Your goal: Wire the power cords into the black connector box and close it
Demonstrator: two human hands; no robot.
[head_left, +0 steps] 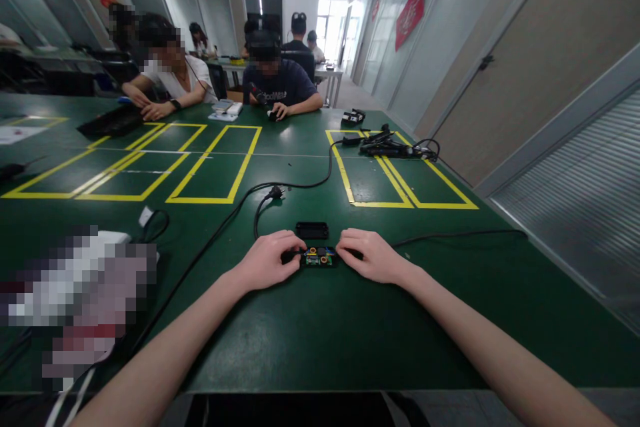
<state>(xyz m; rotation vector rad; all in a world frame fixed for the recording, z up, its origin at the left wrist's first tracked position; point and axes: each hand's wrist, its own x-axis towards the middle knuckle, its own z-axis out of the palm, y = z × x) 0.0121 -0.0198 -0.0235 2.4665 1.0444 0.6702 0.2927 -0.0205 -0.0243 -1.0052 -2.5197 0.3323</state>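
Observation:
An opened power adapter (320, 258) lies on the table in front of me, its green circuit board and copper-coloured ring coils showing in a black case half. My left hand (273, 260) closes thumb and fingers around its left end, where a black cord seems to enter. At the right end, my right hand (367, 255) has its fingertips pinched together on the adapter's edge; the exact contact is hidden. Just beyond the board rests a loose black case cover (312, 230), hollow side up, touched by neither hand.
A black plug (275, 193) and long cord (215, 233) cross the table left of centre. Bundled black cables (383, 145) lie at the far right. Pixelated items (95, 300) sit at left. Yellow tape (200, 199) marks rectangles. Two people work across the table.

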